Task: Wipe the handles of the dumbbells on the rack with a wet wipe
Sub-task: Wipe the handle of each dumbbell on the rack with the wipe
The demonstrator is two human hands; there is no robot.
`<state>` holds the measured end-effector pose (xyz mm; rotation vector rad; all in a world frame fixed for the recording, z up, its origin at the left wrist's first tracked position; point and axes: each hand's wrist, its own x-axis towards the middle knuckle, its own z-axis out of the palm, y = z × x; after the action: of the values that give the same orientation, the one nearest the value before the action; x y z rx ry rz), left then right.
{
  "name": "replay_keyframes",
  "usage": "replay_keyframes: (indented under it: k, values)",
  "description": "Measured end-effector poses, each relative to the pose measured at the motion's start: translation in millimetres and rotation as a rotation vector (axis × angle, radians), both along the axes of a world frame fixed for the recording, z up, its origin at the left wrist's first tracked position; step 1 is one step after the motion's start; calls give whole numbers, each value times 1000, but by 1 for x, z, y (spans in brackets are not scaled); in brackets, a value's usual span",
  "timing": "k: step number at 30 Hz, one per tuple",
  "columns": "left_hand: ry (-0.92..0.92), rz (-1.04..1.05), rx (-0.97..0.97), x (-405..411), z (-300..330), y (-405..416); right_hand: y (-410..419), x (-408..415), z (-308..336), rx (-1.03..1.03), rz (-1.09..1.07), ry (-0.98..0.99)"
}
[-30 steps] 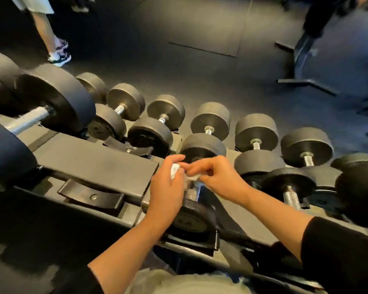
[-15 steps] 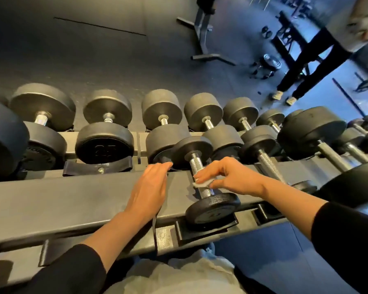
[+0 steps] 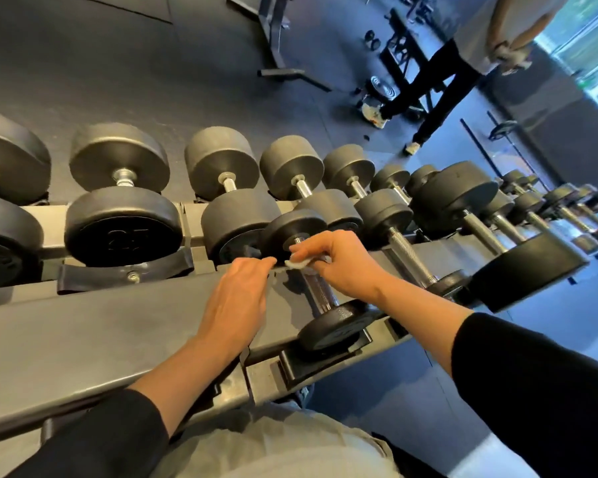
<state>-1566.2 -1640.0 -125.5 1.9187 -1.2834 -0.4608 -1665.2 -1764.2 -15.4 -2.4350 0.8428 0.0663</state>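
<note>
The small dumbbell (image 3: pixel 316 288) being cleaned lies on the near tier of the rack (image 3: pixel 83 326), its knurled handle (image 3: pixel 320 291) running from the far head, up by the fingertips, down and slightly right to the near head seated in its cradle at the rack's front edge. That long axis is what the wiping stroke has to follow: toward the person and a little right. The right hand (image 3: pixel 339 262) is the nearer one and sits directly over the far end of the handle, wrist cocked and fingers curled down, pinching a wadded white wet wipe (image 3: pixel 299 263) against the bar just beside the far head. The left hand (image 3: pixel 237 298) rests flat on the rack's sloped plate to the left of the handle, fingers straight and relaxed, fingertips reaching toward the wipe but holding nothing (it looks to be steadying). Most of the handle below the wipe shows bare, so a draw along the bar seems the likely next stroke. More dumbbells stretch away to the right, apparently not yet wiped.
</note>
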Motion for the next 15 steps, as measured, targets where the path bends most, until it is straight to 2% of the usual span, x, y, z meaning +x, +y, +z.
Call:
replay_keyframes:
  k: [3, 5, 15]
  values:
    - [7, 18, -32, 3, -5, 0, 0, 10, -11, -221, 311, 279]
    - [-16, 21, -36, 4, -8, 0, -4, 12, -13, -208, 377, 412]
    - [-121, 41, 8, 3, -8, 1, 0, 3, 2, -168, 521, 564]
